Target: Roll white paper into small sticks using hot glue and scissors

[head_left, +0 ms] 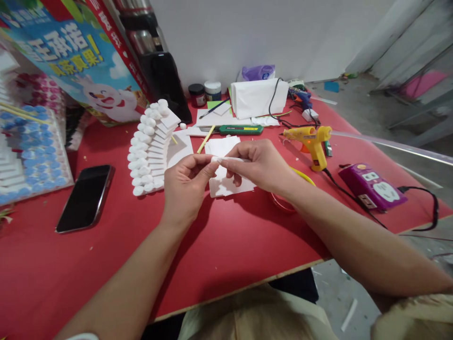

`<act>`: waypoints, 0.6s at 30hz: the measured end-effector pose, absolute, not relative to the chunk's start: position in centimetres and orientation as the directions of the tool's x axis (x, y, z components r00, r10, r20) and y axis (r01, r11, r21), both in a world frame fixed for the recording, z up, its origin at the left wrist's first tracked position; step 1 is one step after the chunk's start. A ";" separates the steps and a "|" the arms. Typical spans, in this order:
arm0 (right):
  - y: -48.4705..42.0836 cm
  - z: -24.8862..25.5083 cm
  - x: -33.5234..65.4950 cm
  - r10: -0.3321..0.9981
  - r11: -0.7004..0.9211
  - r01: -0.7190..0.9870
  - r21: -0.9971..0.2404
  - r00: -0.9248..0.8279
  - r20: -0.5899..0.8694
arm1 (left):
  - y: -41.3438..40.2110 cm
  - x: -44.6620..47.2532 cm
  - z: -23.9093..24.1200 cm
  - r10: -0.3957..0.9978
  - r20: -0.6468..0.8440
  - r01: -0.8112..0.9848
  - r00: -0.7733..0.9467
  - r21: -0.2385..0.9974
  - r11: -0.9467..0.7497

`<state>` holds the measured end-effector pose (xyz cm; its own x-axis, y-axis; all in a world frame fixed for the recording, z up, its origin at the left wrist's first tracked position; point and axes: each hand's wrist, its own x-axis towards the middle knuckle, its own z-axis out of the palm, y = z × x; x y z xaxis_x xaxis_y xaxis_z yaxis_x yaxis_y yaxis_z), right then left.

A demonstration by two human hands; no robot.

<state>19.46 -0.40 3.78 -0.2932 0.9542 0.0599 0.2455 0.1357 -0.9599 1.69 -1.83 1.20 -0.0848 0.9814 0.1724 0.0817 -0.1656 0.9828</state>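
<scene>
Above the red table (pixel 230 245), my right hand (pixel 260 163) and left hand (pixel 186 182) pinch a slim white piece (pixel 215 159); its long axis runs left to right, left end between my left fingertips, the rest along my right thumb.

Red is splashed across the tabletop (pixel 230 245); yellow is worn by the glue gun (pixel 317 145), purple by the socket box (pixel 373 188), green-and-yellow by the cutter (pixel 242 130), white by the hand-held piece (pixel 215 159)!

Blue box (pixel 81 66) front: "王承诺", "真茶真果!". White characters on red spine (pixel 119 46) too blurred to read.
</scene>
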 end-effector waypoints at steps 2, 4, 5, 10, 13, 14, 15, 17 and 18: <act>-1.1 3.9 19.0 0.954 0.274 0.382 -0.883 -0.225 0.198 | -1.9 1.9 1.1 0.977 0.187 0.060 -0.106 0.982 -0.182; -1.6 4.0 18.6 0.930 0.361 0.436 -0.825 -0.228 0.287 | -2.0 1.9 1.0 0.968 0.223 0.056 -0.119 0.974 -0.218; -1.8 4.1 18.6 0.921 0.384 0.433 -0.816 -0.243 0.304 | -2.0 1.9 1.0 0.962 0.244 0.061 -0.125 0.969 -0.238; -2.0 4.2 18.8 0.915 0.377 0.315 -0.871 -0.269 0.299 | -1.7 1.5 1.0 0.939 0.321 0.103 -0.128 0.946 -0.309; -1.9 4.2 19.0 0.919 0.349 0.254 -0.902 -0.280 0.277 | -1.8 1.3 1.2 0.929 0.350 0.123 -0.116 0.934 -0.337; -1.9 4.2 18.9 0.920 0.342 0.245 -0.907 -0.283 0.270 | -1.9 1.3 1.3 0.923 0.367 0.138 -0.113 0.926 -0.352; -1.9 4.2 18.9 0.921 0.337 0.243 -0.910 -0.284 0.265 | -2.0 1.2 1.4 0.916 0.388 0.163 -0.103 0.915 -0.369; -1.9 4.1 18.8 0.923 0.335 0.250 -0.909 -0.280 0.264 | -2.3 1.2 1.6 0.892 0.445 0.238 -0.079 0.877 -0.417; -1.9 4.1 18.8 0.923 0.338 0.254 -0.906 -0.275 0.267 | -2.4 1.2 1.7 0.877 0.477 0.278 -0.067 0.853 -0.442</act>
